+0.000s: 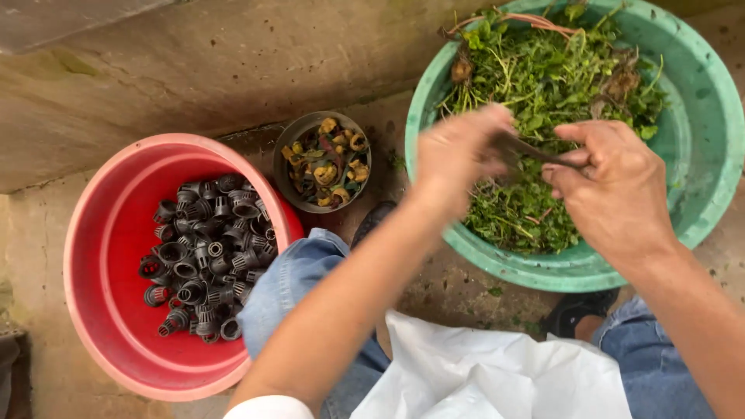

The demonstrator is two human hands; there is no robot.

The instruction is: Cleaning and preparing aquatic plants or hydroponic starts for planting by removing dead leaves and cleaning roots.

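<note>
Both your hands pinch one thin dark stem point(535, 153) between them: left hand point(458, 151) fingers curled shut on its left end, right hand point(613, 186) thumb and forefinger pressed on its right end. Stem sits over the green basin point(702, 116) of leafy greens point(543, 77), upper right of frame. Red basin point(109, 233) at left holds black slotted plastic cups point(206, 256). Small round tin point(283, 163) with yellowish scraps sits between the basins, top centre. White bag point(497, 372) lies on your lap, bottom centre.
</note>
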